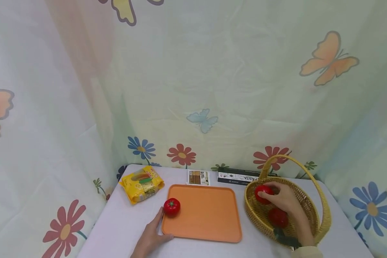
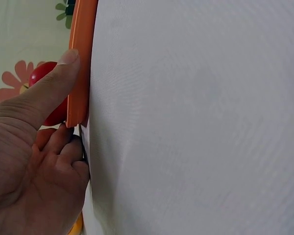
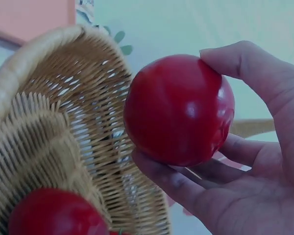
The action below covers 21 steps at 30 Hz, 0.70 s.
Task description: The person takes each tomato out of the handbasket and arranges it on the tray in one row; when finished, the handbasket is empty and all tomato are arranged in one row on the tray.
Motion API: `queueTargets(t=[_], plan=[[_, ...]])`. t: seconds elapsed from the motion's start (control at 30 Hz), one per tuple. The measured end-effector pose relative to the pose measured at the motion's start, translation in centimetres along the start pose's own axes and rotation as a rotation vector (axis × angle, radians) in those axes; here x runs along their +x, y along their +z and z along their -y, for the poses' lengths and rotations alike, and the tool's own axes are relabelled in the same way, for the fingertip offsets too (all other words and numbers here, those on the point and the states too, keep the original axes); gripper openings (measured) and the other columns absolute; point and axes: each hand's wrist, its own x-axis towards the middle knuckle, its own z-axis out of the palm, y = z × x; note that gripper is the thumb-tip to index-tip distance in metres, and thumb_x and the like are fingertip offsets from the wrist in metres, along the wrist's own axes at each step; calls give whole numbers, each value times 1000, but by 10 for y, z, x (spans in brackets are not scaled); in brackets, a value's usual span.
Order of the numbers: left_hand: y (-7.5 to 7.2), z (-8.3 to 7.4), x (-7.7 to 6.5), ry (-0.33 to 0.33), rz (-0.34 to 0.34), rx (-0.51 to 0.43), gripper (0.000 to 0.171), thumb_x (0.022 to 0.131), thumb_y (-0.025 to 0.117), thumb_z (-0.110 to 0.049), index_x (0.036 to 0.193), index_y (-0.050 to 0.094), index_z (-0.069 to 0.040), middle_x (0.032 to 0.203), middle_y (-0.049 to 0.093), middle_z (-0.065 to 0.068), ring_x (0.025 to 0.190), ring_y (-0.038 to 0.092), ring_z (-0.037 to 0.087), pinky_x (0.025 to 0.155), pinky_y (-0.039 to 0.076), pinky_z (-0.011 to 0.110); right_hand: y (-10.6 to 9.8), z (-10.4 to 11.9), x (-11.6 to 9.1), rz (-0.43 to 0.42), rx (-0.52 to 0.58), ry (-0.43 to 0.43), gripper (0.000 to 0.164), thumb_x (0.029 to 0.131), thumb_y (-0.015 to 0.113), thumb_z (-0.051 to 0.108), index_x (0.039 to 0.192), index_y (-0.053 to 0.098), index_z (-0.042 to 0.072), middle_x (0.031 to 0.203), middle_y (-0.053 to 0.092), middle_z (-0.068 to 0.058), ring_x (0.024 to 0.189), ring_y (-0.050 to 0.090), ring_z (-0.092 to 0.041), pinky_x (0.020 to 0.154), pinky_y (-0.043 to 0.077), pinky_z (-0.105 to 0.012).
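At the front left corner of the orange tray (image 1: 203,215) is my left hand (image 1: 151,234). In the left wrist view its thumb (image 2: 51,90) lies against the tray's edge, and the other fingers bend by the corner. A red tomato (image 1: 172,207) with a green stem top sits on the tray near those fingertips. My right hand (image 1: 282,197) holds a second tomato (image 3: 179,110) between thumb and fingers, over the wicker basket (image 1: 253,215). More red tomato (image 3: 59,215) shows inside the basket, below the held one.
A yellow food packet (image 1: 142,184) lies left of the tray. Behind the tray are a small printed packet (image 1: 198,177) and a long dark pasta box (image 1: 233,176), partly behind the basket. The basket's tall handle (image 1: 324,204) arches over its right side. A patterned curtain (image 1: 213,71) hangs behind.
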Motion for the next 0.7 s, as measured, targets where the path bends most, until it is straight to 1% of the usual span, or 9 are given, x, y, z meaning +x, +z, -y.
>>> queueTargets(t=[0.13, 0.2, 0.27, 0.4, 0.57, 0.7], plan=[[-1, 2, 0, 8, 5, -14, 121, 76, 99, -32, 172, 28, -12, 172, 36, 19, 157, 31, 52, 123, 32, 74, 1, 10, -4, -1, 72, -29, 73, 93, 86, 38, 143, 58, -7, 134, 65, -33, 119, 63, -49, 94, 67, -55], [0, 2, -1, -6, -1, -12, 121, 76, 99, -33, 172, 29, -13, 172, 37, 20, 156, 32, 52, 123, 33, 75, 2, 16, -7, 3, 95, -57, 72, 94, 86, 37, 144, 57, -6, 135, 65, -33, 120, 64, -48, 94, 67, -52], [1, 2, -1, -28, -4, -5, 120, 76, 99, -34, 171, 30, -12, 172, 38, 20, 155, 33, 53, 121, 35, 75, 3, 23, -11, -1, 100, -86, 70, 94, 86, 35, 143, 57, -4, 134, 66, -31, 118, 66, -46, 91, 68, -49], [2, 1, -3, -55, -7, 4, 119, 76, 99, -34, 170, 31, -11, 170, 39, 22, 153, 35, 55, 118, 37, 77, 6, 37, -15, -13, 80, -142, 70, 90, 89, 29, 142, 56, -3, 133, 66, -30, 115, 66, -45, 87, 69, -48], [1, 1, -3, -51, -10, -8, 119, 75, 99, -32, 170, 32, -11, 170, 40, 21, 155, 34, 53, 121, 34, 75, 13, 51, -16, -3, 99, -189, 71, 88, 91, 24, 144, 56, -2, 138, 62, -32, 120, 63, -49, 85, 70, -48], [0, 0, -2, -29, -6, -22, 119, 75, 99, -31, 171, 31, -11, 171, 39, 19, 157, 32, 52, 122, 33, 75, 25, 58, -17, 12, 162, -190, 70, 88, 91, 20, 146, 56, -2, 142, 60, -32, 124, 61, -50, 87, 69, -49]])
